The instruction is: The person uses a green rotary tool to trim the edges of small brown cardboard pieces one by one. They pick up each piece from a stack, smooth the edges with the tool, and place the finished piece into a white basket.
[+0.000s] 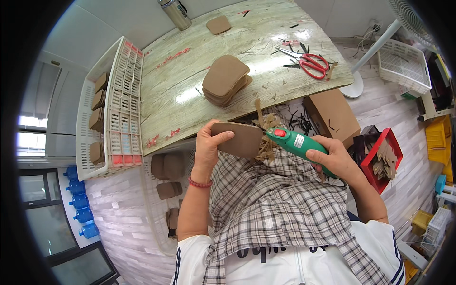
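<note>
My left hand is closed on a flat brown rounded panel, thumb on top, held out past the table's near edge. In my right hand is a green handheld electric cutter with a red switch. Its dark tip is at the right edge of the panel; whether it touches, I cannot tell. Tan offcut strips hang and lie just beneath the tip. On the table, beyond my hands, stands a stack of similar brown panels.
Red-handled scissors lie among black scraps at the table's right. A single brown panel and a steel flask are at the far side. A white basket stands left, a cardboard box and red bin right.
</note>
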Available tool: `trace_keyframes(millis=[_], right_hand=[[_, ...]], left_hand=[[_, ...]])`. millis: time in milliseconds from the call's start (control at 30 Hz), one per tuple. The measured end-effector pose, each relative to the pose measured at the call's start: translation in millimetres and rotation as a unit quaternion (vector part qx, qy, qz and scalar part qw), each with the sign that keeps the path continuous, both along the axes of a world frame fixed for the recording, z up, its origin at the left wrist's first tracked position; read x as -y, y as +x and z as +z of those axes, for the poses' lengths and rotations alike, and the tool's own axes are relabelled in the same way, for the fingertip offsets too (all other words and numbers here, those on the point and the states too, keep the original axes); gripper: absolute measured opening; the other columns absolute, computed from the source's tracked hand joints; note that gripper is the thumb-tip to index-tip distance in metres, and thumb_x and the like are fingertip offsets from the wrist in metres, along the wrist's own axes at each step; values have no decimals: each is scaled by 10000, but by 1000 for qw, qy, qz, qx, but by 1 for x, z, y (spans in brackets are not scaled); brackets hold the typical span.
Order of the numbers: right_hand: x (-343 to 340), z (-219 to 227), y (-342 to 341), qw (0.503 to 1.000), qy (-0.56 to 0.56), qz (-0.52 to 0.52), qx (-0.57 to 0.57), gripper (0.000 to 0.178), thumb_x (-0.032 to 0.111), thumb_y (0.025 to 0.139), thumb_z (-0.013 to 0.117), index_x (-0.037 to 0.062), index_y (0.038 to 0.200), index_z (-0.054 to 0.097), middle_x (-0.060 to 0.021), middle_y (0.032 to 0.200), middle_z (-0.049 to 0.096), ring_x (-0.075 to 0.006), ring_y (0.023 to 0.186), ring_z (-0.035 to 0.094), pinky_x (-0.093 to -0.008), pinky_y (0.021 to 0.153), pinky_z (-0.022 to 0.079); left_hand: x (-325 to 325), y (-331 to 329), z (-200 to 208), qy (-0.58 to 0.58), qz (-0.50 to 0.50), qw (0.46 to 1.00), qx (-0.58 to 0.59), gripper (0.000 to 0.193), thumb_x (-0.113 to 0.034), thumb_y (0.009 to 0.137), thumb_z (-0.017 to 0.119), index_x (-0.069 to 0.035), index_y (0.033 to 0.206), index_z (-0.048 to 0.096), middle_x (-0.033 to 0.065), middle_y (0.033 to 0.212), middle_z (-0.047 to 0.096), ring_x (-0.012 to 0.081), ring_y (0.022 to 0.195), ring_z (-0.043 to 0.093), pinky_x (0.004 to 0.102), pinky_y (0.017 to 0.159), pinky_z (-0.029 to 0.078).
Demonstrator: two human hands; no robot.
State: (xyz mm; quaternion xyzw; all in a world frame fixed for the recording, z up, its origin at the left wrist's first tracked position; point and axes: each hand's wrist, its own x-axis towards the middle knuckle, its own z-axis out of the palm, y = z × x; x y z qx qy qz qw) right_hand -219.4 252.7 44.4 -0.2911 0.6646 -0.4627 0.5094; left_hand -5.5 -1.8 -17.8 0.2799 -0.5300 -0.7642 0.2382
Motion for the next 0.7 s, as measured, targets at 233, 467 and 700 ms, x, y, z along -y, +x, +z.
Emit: trace_keyframes(millis=[233,467,700], right_hand=[[-2,-6,0,999,16,26,-16,432,316,873,696,-17,1139,625,-30,797,619,-66,639,552,-235,564,478],[0,-3,6,999,18,26,-21,431,315,870,701,-15,1137,626,-22,767,611,-63,627,546,-234,557,467],[4,-1,8,999,8,29,-25,411,308,872,697,-10,1123,632,-15,728,595,-61,592,528,-231,543,447]], left_hand=[[1,-2,12,-19,-59,997,46,126,-11,792,715,-7,913,679,38,836,697,94,745,638,233,697,510],[-7,-10,15,-39,-118,989,77,123,-15,795,710,2,913,681,36,836,696,91,750,635,231,710,508],[-10,-18,22,-42,-177,977,109,113,-10,772,719,-8,880,685,21,811,692,80,736,627,232,698,506]])
